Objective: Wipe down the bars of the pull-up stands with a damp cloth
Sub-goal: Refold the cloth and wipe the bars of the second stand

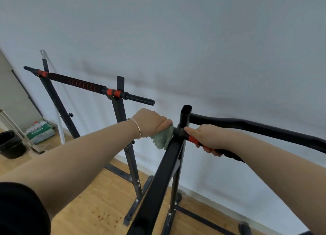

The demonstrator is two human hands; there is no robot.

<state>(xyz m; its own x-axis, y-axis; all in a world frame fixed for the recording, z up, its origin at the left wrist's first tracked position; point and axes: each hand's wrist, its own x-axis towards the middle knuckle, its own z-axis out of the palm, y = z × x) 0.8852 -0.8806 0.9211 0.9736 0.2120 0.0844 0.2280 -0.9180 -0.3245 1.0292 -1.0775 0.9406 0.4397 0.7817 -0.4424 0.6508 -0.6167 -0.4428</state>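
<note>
cloth (163, 137) — green, fluffy — clutched in left hand (150, 122); right hand (211, 137) grips red-black handle (191, 139).

A pale grey-blue wall (194, 41) fills the upper view, marked with faint dark smudges (158, 86). A white skirting board (202, 195) runs along its foot above a light wooden floor (98, 199). At far left, a black bucket (10, 145) stands near a green-and-white sack (39, 131), which lies by the wall.
</note>
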